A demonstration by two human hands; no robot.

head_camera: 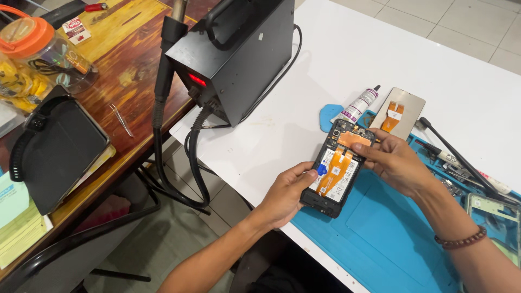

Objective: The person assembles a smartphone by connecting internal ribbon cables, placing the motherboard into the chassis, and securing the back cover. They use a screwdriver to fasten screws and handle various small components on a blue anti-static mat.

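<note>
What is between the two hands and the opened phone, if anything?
Nothing visible. The left hand already grips the opened phone by its left edge, and the right hand fingers rest on its upper right part, above the blue mat.

White table (347, 59): black hot-air station (239, 49), blue work mat (380, 228), blue pry pick (328, 116), glue tube (359, 104), tools (461, 160) at the mat's far edge. Adjoining wooden table (130, 65): clear jar with orange lid (38, 54), tweezers (122, 119), black pad (57, 149), yellow paper stack (21, 233).
</note>
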